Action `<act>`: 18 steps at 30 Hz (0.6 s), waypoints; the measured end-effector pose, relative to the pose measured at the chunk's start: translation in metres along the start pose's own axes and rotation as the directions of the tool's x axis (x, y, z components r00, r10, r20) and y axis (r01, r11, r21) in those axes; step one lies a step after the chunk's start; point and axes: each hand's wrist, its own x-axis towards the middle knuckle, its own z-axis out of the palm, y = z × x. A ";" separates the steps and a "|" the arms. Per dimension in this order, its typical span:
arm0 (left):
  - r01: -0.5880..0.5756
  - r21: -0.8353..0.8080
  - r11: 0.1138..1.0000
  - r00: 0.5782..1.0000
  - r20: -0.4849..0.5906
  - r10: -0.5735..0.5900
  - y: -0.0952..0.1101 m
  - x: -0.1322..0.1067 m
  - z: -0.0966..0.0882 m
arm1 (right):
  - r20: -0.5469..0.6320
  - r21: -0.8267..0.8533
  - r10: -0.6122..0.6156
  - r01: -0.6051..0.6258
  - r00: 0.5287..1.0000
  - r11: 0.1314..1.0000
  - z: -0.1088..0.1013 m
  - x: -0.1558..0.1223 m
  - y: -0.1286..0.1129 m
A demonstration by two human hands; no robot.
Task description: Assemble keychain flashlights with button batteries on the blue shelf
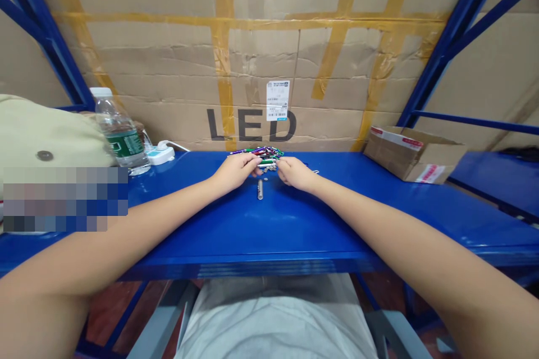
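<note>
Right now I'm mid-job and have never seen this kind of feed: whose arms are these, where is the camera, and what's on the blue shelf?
The single view comes from a camera worn on a person's head, looking forward and down. Both bare arms are that person's own. The left hand and right hand meet at a pile of small coloured pen-like tubes on the blue shelf; what the fingers grip is too small to tell. One silver tube lies apart, nearer the person. A water bottle stands left, a cardboard box right.
</note>
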 end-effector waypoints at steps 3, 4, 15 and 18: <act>0.010 0.022 1.000 1.000 -0.001 -0.010 0.000 -0.001 0.000 | 0.023 0.081 0.045 -0.046 0.999 0.996 0.000 0.002 0.002; 0.015 0.017 1.000 1.000 -0.004 -0.014 -0.001 -0.001 0.001 | 0.029 0.092 0.051 -0.053 0.998 0.994 0.000 0.002 0.002; 0.022 0.129 0.991 0.997 -0.070 -0.013 0.010 -0.004 0.002 | 0.125 0.364 0.129 -0.167 0.984 0.917 0.002 -0.001 -0.006; 0.033 0.178 0.983 0.994 -0.113 -0.013 0.013 -0.006 0.005 | 0.106 0.333 0.146 -0.173 0.984 0.927 0.003 -0.001 -0.008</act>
